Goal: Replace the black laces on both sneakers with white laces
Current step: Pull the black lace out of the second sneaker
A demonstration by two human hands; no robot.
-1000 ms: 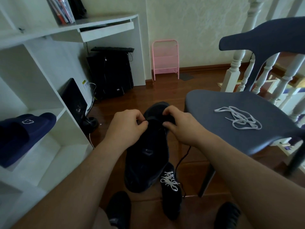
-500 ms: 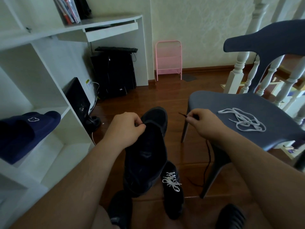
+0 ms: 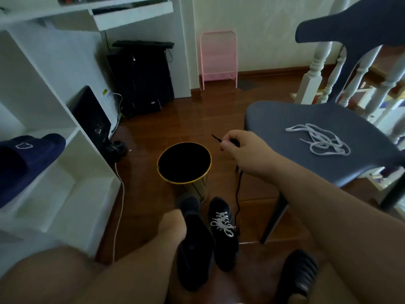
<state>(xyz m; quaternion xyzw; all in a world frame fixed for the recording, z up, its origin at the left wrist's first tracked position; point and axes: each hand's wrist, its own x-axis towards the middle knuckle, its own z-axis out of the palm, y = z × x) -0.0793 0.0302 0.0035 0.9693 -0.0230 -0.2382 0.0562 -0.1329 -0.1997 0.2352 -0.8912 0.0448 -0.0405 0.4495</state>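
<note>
The right hand (image 3: pixel 235 145) is raised over the floor, left of the chair (image 3: pixel 306 128), and pinches the black lace (image 3: pixel 237 194) between thumb and curled fingers (image 3: pixel 225 147). The lace's stiff tip sticks out up and to the left of the fingers; the rest hangs from under the hand down to the floor, ending beside the relaced sneaker (image 3: pixel 223 233).

That sneaker stands on the floor with white lacing across its top. Just to its left is the other sneaker (image 3: pixel 192 249), dark and with no lace visible. The left hand (image 3: pixel 173 227) is low against this sneaker's left side, touching it. The hand is blurred, so whether its fingers grip the sneaker cannot be told.

A loose white lace (image 3: pixel 317 139) lies in a tangle on the chair seat, well apart from both hands.

A gold-rimmed bin (image 3: pixel 184 165) stands on the floor just beyond the sneakers, below and to the left of the right hand. A blue slipper (image 3: pixel 28 156) lies on the white shelf at left.
</note>
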